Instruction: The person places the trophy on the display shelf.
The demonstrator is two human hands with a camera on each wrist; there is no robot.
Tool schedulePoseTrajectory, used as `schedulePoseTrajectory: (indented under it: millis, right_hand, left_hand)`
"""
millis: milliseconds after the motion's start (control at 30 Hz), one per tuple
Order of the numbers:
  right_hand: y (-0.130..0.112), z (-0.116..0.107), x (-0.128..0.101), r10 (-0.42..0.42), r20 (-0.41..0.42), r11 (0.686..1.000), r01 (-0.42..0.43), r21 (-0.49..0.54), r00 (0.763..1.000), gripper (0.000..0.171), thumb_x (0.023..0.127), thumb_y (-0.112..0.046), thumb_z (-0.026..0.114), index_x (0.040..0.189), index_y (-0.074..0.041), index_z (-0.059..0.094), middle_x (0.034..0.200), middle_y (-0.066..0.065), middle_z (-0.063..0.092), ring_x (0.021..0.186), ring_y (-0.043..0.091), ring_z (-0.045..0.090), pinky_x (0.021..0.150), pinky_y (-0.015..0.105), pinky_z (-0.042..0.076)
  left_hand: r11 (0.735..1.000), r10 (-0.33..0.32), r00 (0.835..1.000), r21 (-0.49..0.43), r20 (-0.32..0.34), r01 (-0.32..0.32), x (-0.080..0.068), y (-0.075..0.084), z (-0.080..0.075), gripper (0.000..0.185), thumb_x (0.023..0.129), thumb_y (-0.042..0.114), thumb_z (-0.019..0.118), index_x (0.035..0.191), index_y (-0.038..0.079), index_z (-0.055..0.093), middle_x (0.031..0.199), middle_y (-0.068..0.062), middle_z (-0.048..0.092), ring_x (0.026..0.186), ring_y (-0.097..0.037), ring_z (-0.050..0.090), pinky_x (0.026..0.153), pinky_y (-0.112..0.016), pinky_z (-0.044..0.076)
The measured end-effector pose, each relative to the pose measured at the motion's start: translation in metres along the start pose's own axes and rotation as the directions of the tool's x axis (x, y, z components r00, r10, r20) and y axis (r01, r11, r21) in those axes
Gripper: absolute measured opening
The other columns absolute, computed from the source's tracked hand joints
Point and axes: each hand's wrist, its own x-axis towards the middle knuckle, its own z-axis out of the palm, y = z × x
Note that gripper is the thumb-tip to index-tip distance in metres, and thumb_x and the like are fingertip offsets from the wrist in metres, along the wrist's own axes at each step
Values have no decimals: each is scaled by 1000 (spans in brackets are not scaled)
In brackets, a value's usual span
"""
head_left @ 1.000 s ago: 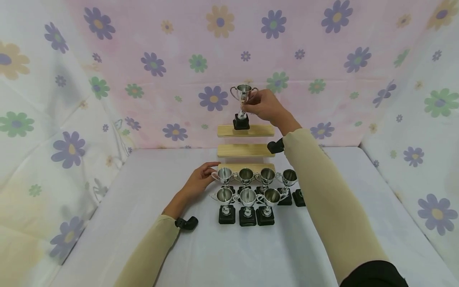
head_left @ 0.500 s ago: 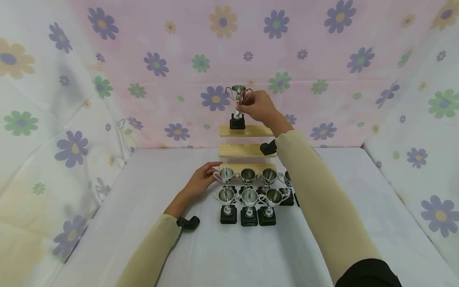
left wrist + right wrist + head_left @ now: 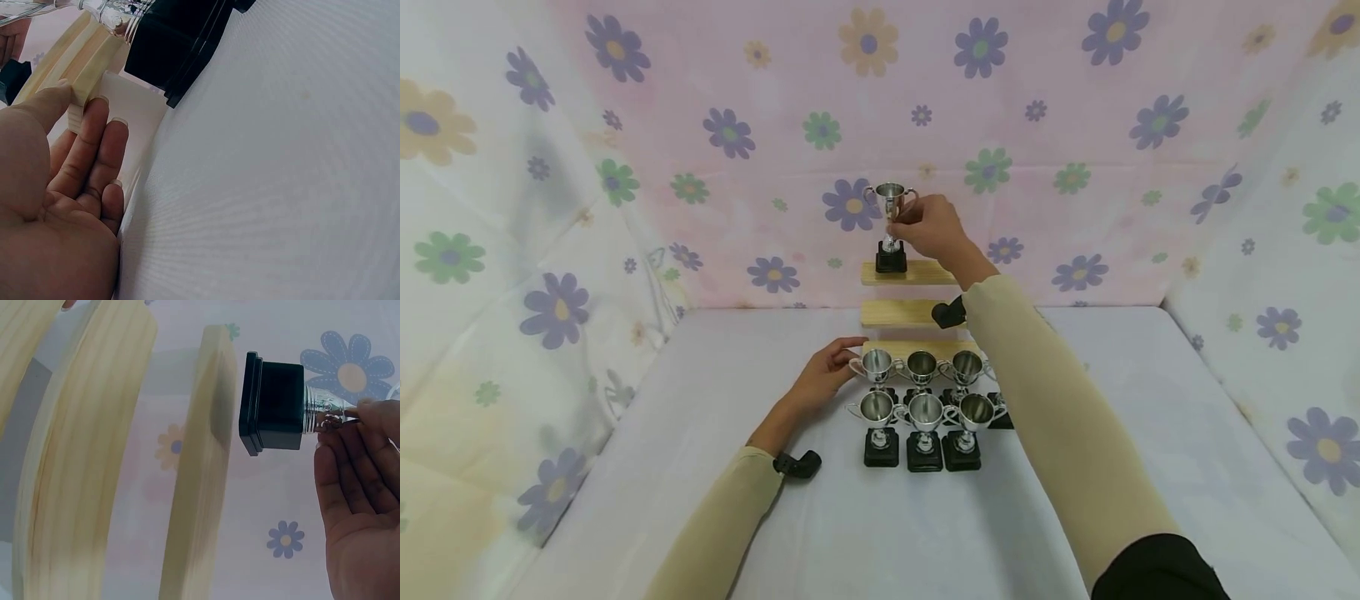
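My right hand (image 3: pixel 934 227) pinches a small silver trophy cup (image 3: pixel 891 260) by its stem and holds it upright over the left part of the top board. In the right wrist view, a narrow gap shows between the trophy's black square base (image 3: pixel 278 406) and the top board (image 3: pixel 200 462). My left hand (image 3: pixel 820 379) is low at the left end of the three-tier wooden shelf (image 3: pixel 901 313). Its thumb and fingers pinch the end of a shelf board (image 3: pixel 94 72), seen in the left wrist view.
Two rows of silver trophies stand on the white-covered table (image 3: pixel 850 533) before the shelf, with a front trophy (image 3: pixel 880 450) nearest its left side. My right sleeve (image 3: pixel 1067 408) hides some at the right. A flowered cloth backdrop (image 3: pixel 760 208) rises behind.
My right hand has carried the trophy left along the top board and slightly down. The left hand keeps its hold on the shelf end. The right forearm now covers more of the standing trophies.
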Motion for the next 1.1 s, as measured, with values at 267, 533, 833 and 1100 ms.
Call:
schedulePoseTrajectory:
  millis: [267, 533, 833, 1100]
  right_hand:
    - [1, 9, 0, -5, -20, 1000, 5, -9, 1000, 25, 102, -18, 73, 117, 2, 79, 119, 16, 72, 118, 31, 64, 101, 44, 51]
    - [0, 12, -1, 4, -19, 1000, -4, -18, 1000, 27, 102, -19, 73, 119, 2, 79, 121, 17, 71, 119, 32, 63, 101, 45, 52]
    - [2, 17, 2, -8, -18, 999, 7, -31, 1000, 25, 102, -18, 74, 117, 1, 80, 120, 16, 72, 116, 31, 65, 97, 43, 53]
    - [1, 18, 2, -8, -15, 998, 7, -70, 1000, 24, 101, -19, 75, 113, 1, 81, 116, 15, 73, 110, 30, 66, 92, 41, 53]
  left_hand:
    - [1000, 5, 1000, 4, 2, -5, 1, 0, -1, 47, 108, 13, 65, 153, 10, 54, 113, -12, 76, 103, -16, 70, 92, -27, 47]
    - [1000, 1, 1000, -4, 2, -1, 1, 0, -1, 47, 108, 11, 64, 154, 9, 54, 113, -13, 75, 103, -14, 70, 93, -26, 47]
    - [1000, 13, 1000, -9, 5, -13, 0, 0, -1, 48, 108, 10, 64, 154, 6, 52, 114, -14, 75, 104, -13, 69, 92, -25, 46]
    - [1000, 6, 1000, -8, 0, -6, 1, -1, -1, 47, 108, 12, 64, 154, 7, 53, 114, -15, 75, 105, -12, 69, 92, -27, 44]
